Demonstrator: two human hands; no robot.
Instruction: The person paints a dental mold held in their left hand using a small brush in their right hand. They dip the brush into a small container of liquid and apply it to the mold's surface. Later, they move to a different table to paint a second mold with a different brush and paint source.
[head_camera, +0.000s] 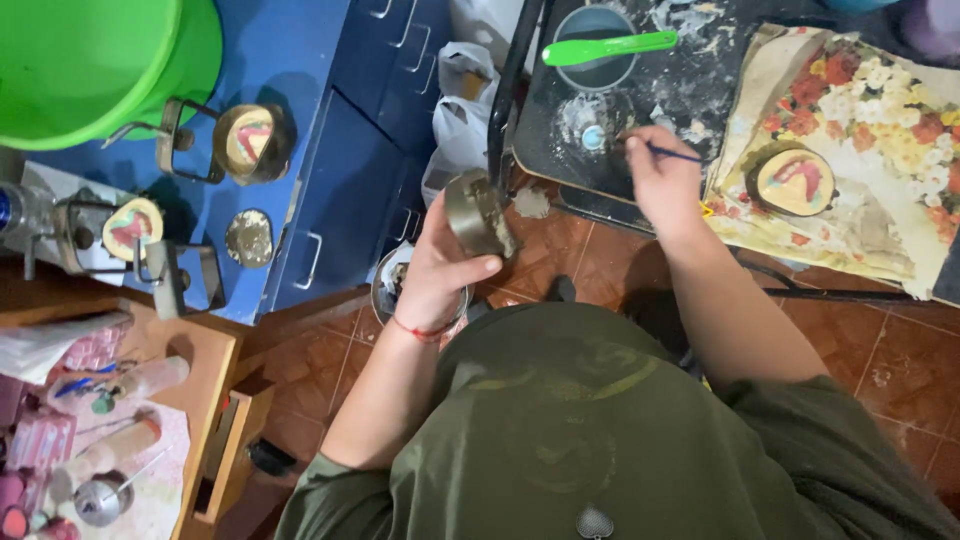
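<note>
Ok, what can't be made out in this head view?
- Inside of the round metal mould: turned edge-on in the left hand.
- Brush tip: too small, and hidden by the right hand fingers.
- Grey cup contents: covered by the green spatula.
- Green bucket: cut off by the top edge.

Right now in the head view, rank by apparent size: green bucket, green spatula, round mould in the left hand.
1. Green bucket, cut off by the frame.
2. Green spatula and round mould: unsure, since the mould sits nearer the camera.
</note>
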